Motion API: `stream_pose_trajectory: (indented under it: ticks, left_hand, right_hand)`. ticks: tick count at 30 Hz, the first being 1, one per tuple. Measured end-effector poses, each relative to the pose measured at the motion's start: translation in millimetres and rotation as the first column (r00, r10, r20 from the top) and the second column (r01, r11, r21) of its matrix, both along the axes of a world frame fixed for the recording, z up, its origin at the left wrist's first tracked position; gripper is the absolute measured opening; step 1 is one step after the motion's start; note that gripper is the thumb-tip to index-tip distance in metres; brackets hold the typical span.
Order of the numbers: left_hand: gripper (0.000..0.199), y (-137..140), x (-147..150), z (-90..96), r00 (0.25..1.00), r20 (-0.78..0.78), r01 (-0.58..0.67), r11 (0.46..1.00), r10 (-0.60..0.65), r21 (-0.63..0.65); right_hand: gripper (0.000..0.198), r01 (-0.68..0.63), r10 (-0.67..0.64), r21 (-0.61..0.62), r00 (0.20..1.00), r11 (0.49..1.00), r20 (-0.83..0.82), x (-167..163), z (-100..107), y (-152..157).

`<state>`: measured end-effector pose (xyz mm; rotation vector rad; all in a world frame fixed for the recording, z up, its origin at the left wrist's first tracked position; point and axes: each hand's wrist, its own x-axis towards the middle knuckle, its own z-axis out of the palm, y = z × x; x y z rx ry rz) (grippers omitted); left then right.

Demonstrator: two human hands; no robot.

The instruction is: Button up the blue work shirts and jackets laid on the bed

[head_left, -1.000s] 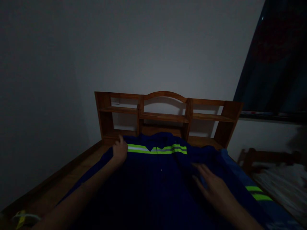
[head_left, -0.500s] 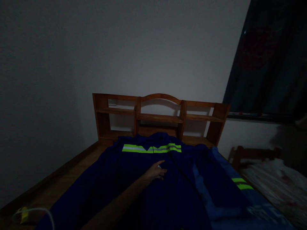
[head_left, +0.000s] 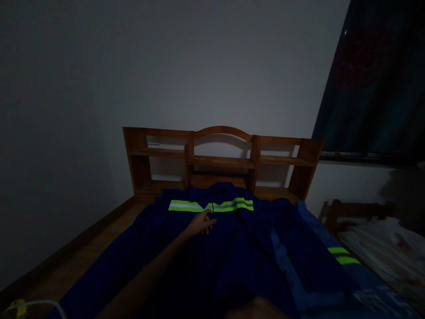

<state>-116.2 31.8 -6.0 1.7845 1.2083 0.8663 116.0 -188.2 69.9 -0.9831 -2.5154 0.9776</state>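
Observation:
A dark blue work jacket [head_left: 232, 248] lies spread out front up, its collar toward the headboard. Across its chest runs a yellow-green and silver reflective strip [head_left: 186, 206]. My left hand [head_left: 201, 222] is over the chest, just below the strip and near the front's centre line. Its fingers are partly stretched and apart, with nothing visible in them; whether they touch the cloth I cannot tell. At the bottom edge my right hand [head_left: 255, 309] shows only in part, dark and blurred, over the jacket's lower front. The jacket's hem is out of sight.
Behind the jacket stands a wooden headboard with shelves [head_left: 221, 161] against the wall. A lighter blue cloth [head_left: 308, 292] with white marks lies at the right. A pale cable [head_left: 36, 302] is at the lower left. Whitish bedding [head_left: 388, 243] lies beyond, far right.
My left hand has moved up and to the left, from mid-chest to the reflective strip. My right hand has come into view at the bottom edge. The view has shifted slightly.

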Motion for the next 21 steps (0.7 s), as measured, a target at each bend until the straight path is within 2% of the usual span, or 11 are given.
stream_pose_trajectory:
  ticks: [3,5,6,8,10,14,17,21]
  left_hand:
    - [0.044,3,-7,-14.0,1.000,-0.002,0.007,0.999,-0.006,0.042]
    - [0.038,0,-8,-19.0,0.998,-0.041,0.043,0.996,-0.040,0.081]
    - [0.037,-2,-8,-19.6,0.995,-0.076,0.067,0.993,-0.060,0.099]
    - [0.035,-6,-9,-18.0,0.984,-0.144,0.124,0.984,-0.105,0.127]
    - [0.034,-10,-8,-15.4,0.972,-0.169,0.189,0.972,-0.165,0.139]
    - [0.037,-15,-6,-15.3,0.968,-0.122,0.232,0.969,-0.221,0.089]
    - [0.035,-16,-4,-14.6,0.971,-0.120,0.215,0.974,-0.205,0.077]
    - [0.025,-16,6,-5.8,0.977,-0.152,0.164,0.984,-0.152,0.069]
  right_hand:
    - [0.025,0.157,-0.151,0.124,0.987,0.980,-0.057,-3,10,57]
    - [0.020,0.261,-0.248,0.270,0.965,0.927,-0.084,-5,7,107]
    - [0.019,0.257,-0.245,0.289,0.966,0.922,-0.081,-6,2,131]
    - [0.021,0.205,-0.194,0.232,0.979,0.951,-0.067,-8,-15,171]
    - [0.021,0.156,-0.147,0.145,0.986,0.977,-0.073,-9,-35,195]
    - [0.018,0.090,-0.082,0.059,0.989,0.994,-0.121,-1,-62,206]
    - [0.019,0.030,-0.024,0.049,0.992,0.998,-0.125,5,-65,204]
    - [0.022,0.023,-0.009,0.120,0.993,0.993,-0.117,6,-62,199]
